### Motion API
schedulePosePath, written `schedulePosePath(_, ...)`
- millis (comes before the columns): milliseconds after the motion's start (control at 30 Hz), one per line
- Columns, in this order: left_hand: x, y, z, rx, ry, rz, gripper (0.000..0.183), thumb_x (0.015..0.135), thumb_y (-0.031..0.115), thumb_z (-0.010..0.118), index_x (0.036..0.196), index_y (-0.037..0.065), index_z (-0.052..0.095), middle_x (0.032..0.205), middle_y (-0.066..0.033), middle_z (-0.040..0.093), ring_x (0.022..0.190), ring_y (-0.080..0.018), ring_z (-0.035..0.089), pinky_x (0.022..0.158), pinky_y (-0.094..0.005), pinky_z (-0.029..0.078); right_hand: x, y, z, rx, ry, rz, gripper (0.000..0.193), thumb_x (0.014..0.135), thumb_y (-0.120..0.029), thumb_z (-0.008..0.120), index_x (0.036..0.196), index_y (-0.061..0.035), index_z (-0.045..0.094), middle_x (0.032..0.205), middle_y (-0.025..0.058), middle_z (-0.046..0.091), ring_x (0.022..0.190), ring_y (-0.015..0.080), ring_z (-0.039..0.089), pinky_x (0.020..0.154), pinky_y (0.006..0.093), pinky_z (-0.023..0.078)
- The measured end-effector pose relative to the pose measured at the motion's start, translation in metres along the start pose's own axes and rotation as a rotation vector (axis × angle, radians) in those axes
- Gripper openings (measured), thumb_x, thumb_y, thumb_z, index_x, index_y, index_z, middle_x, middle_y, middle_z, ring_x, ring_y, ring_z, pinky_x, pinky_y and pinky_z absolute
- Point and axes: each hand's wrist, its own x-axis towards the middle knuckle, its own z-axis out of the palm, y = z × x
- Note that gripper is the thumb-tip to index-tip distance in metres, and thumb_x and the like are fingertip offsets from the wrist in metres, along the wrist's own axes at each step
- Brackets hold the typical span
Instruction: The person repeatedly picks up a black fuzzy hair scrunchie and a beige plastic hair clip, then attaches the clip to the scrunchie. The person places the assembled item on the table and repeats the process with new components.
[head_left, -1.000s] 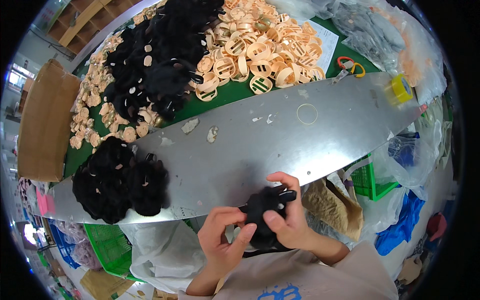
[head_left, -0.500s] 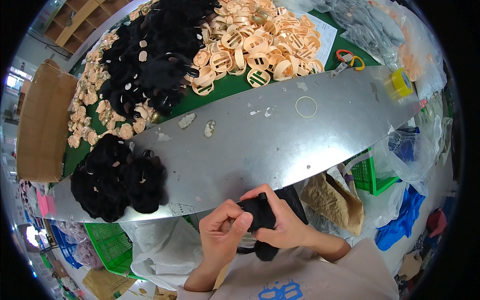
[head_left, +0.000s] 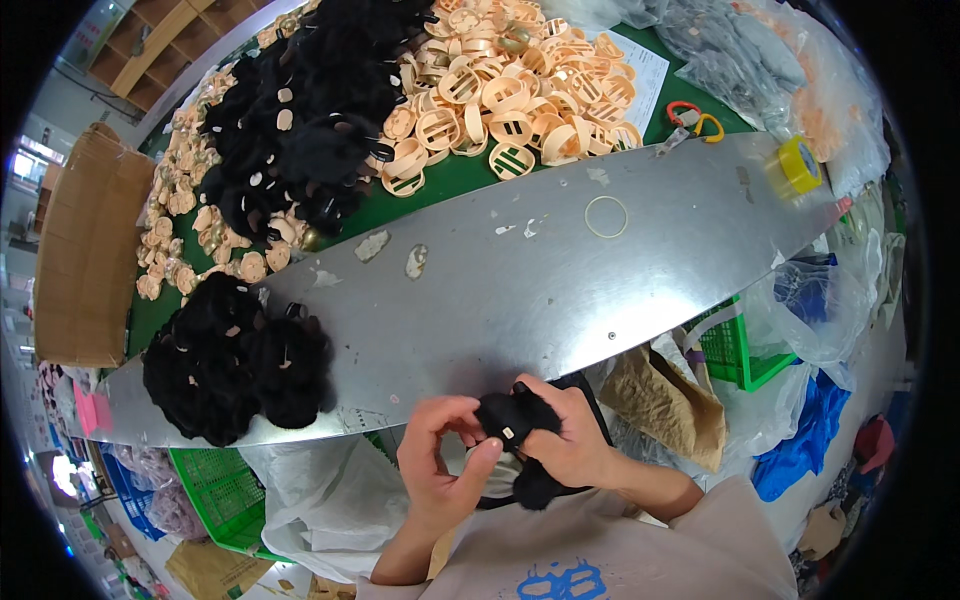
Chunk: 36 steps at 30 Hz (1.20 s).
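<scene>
Close to my body, just past the bench's near edge, I hold a small black plush piece with a little pale tag on its face. My right hand wraps round its right side, thumb across the front. At the left edge of the plush, my left hand has curled fingers and thumb gripping it; the fingertips are partly hidden. A round black fuzzy ball hangs below the right hand. To the left on the metal bench lies a pile of black plush pieces.
Beyond the bench, a green surface carries a heap of black plush and peach plastic rings. Scissors, a yellow tape roll and a thin rubber band lie rightward. A cardboard box stands left; green baskets sit below.
The black plush piece has turned in my hands, and its pale tag now shows. My left fingers have spread a little and shifted along its left edge.
</scene>
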Motion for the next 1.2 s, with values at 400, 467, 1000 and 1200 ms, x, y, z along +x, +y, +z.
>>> schedulePosePath(400,0.017,-0.006,-0.025,0.028,-0.498,0.193,0.064,0.071,0.009,0.077,0.13,-0.001,0.055,0.121,-0.0155,0.063,0.111,-0.0336,0.057,0.097,-0.0393,0.045,-0.002,-0.012,-0.001,0.916,-0.253,0.721,0.024,0.077,-0.018,0.048,0.089,0.0021,0.056,0.072,0.0159,0.055,0.06,0.0238,0.054,0.053,0.0334,0.044)
schedulePosePath(467,0.015,-0.003,-0.023,0.024,-0.437,0.158,0.062,0.07,0.008,0.077,0.126,-0.005,0.055,0.114,-0.0153,0.063,0.109,-0.0284,0.056,0.095,-0.0366,0.044,0.008,-0.004,-0.007,0.861,-0.401,0.755,0.031,0.079,-0.019,0.049,0.099,0.0026,0.056,0.084,0.0139,0.058,0.073,0.0222,0.056,0.064,0.0328,0.046)
schedulePosePath(1000,-0.007,-0.014,-0.043,-0.26,0.099,-0.114,0.035,0.082,0.003,0.072,0.113,-0.006,0.059,0.106,-0.0068,0.061,0.099,-0.013,0.057,0.09,-0.026,0.044,0.158,-0.058,-0.134,-1.376,0.523,-0.476,0.036,0.079,-0.019,0.073,0.112,-0.0089,0.063,0.11,0.0097,0.058,0.096,0.0266,0.059,0.077,0.0388,0.05)
schedulePosePath(1200,-0.01,-0.013,-0.048,-0.275,0.176,-0.098,0.026,0.079,-0.001,0.07,0.104,-0.004,0.061,0.102,-0.0038,0.061,0.093,-0.0103,0.057,0.087,-0.0234,0.044,0.182,-0.057,-0.158,-1.64,0.421,-0.466,0.037,0.071,-0.012,0.077,0.105,-0.0074,0.064,0.12,0.0109,0.053,0.116,0.0297,0.048,0.097,0.0427,0.041)
